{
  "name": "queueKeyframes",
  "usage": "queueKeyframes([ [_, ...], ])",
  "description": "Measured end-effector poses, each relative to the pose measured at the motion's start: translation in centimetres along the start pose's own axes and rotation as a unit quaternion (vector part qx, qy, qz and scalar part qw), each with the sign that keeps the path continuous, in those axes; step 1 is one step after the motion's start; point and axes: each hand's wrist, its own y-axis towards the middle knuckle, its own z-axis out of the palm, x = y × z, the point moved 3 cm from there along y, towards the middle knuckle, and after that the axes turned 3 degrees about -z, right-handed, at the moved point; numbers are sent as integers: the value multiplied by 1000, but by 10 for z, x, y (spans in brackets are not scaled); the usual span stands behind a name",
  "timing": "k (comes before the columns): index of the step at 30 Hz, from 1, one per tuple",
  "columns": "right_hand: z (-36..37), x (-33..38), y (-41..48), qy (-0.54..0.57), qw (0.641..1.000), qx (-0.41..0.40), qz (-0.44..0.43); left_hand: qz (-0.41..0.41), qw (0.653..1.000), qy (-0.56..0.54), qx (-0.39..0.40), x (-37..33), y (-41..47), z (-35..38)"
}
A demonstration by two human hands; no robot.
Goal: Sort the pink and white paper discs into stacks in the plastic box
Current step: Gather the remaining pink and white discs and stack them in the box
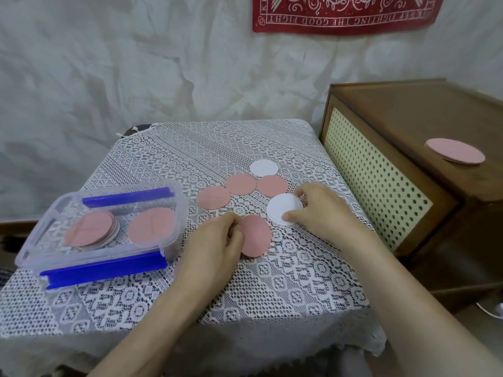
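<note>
Pinching the left edge of a pink disc, the left hand has its fingers closed together on it, low over the lace-covered bench. The right hand grips a white disc between thumb and fingers, just beside the pink one. Three more pink discs lie in an overlapping row behind, touching another white disc. At the left stands the plastic box, holding a stack topped with pink and one pink disc beside it.
</note>
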Motion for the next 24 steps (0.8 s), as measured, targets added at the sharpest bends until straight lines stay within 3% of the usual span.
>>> queueKeyframes([
  [2, 2, -2, 1, 38, 999, -17, -1, -11, 1000, -3, -6, 0, 0, -1],
  [4, 5, -5, 2, 155, 988, -7, 15, -19, 1000, -1, -6, -2, 0, -3],
  [6, 2, -5, -1, 302, 952, 10, 50, -17, 1000, 15, -9, -3, 0, -4],
  [8, -5, 0, -8, 363, 930, 43, 41, -16, 999, 26, -14, -4, 0, -3],
  [11, -2, 6, -17, 307, 947, 93, -31, -10, 1000, 21, -10, -3, 0, -2],
  [14, 13, 13, -19, 253, 962, 90, -57, 7, 1000, -20, 6, -2, 0, 0],
  [24, 21, 34, -19, 265, 948, 143, -99, 4, 999, -38, 32, 2, -7, -6],
])
